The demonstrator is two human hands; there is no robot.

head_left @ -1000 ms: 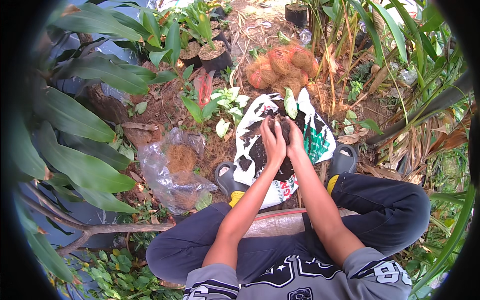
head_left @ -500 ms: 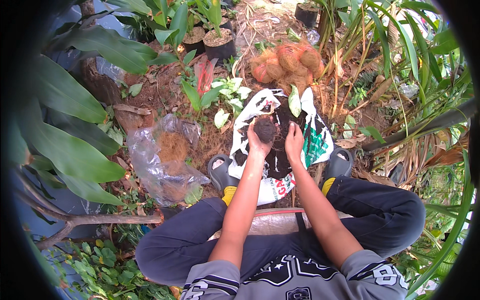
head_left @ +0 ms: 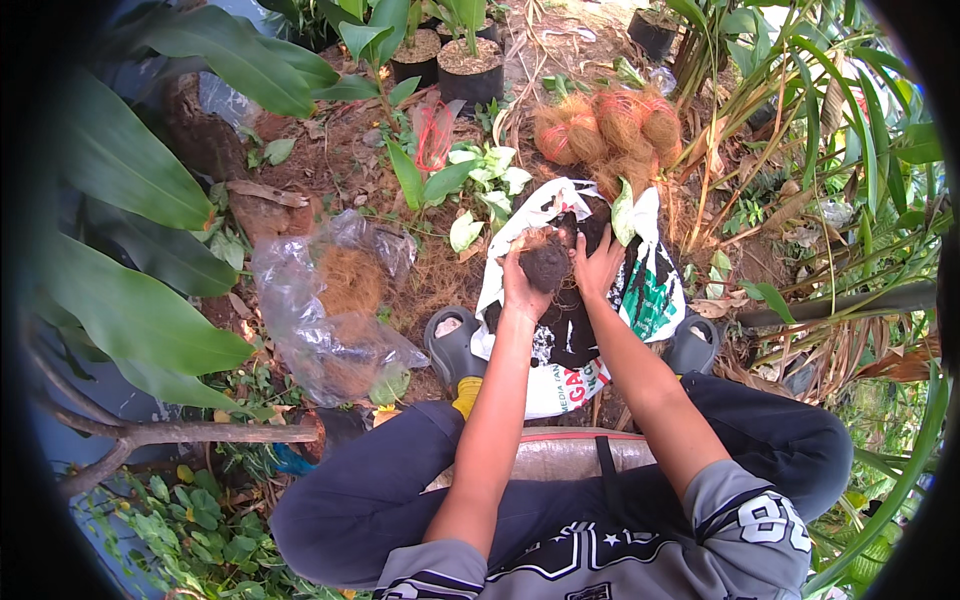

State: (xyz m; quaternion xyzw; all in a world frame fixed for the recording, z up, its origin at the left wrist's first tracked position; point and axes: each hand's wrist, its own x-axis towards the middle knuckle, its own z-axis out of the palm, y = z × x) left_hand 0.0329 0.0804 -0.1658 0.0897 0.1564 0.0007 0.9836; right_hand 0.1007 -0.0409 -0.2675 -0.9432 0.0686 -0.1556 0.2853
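A round clump of dark soil with brown fibre at its edge rests in my left hand, fingers curled around its side. Close on its right is my right hand, fingers apart and tips against the dark potting soil; nothing shows clearly in its grasp. Both hands are over an opened white plastic bag with green and red print, spread between my feet. Loose potting soil lies inside the bag. A pale green leaf stands at the bag's far right, its base hidden.
On the left lies a clear plastic bag with brown fibre in it. Fibre bundles tied with red string sit beyond the white bag. Potted plants stand at the back. A cut branch juts in from the left.
The soil clump in my left hand has tilted and now shows fibre on its left side. My right hand has moved closer to it and spread its fingers over the soil. The view has shifted slightly.
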